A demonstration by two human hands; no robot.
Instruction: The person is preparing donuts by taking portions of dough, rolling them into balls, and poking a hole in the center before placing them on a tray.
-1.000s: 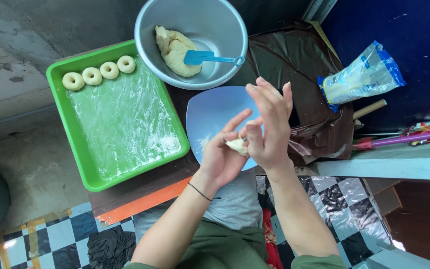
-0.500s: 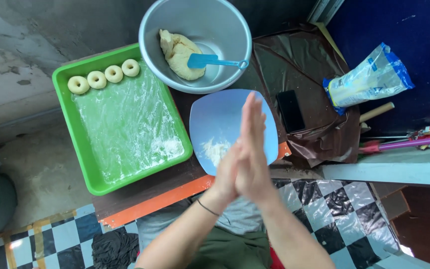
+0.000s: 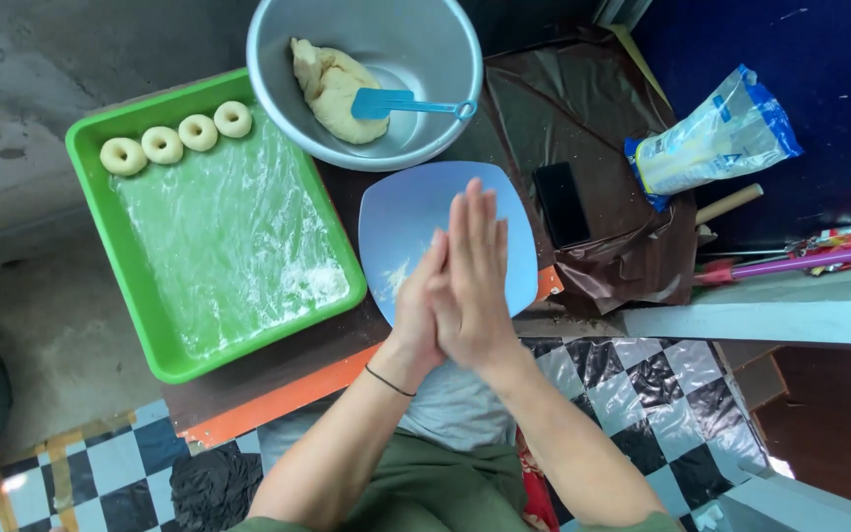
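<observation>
My left hand [image 3: 416, 317] and my right hand [image 3: 473, 261] are pressed palm to palm over a floured blue plate [image 3: 401, 212]. The right hand lies on top, fingers straight. A small piece of dough sits between the palms and is hidden now. A thin black band circles my left wrist. Beyond the plate stands a metal bowl [image 3: 425, 39] holding a lump of pale dough [image 3: 332, 84] and a blue spatula [image 3: 396, 101]. To the left, a green tray [image 3: 118, 264] lined with floured plastic wrap carries several dough rings [image 3: 179, 138] along its far edge.
A black phone [image 3: 560, 204] lies on a brown plastic sheet [image 3: 563, 108] right of the plate. A clear bag of flour [image 3: 711, 138] and a wooden handle [image 3: 731, 204] are further right. Checkered sheet [image 3: 662, 394] covers the floor by my knees.
One second ago my hands were cupped apart with a dough piece visible between them. They have since closed flat together and slid against each other over the plate.
</observation>
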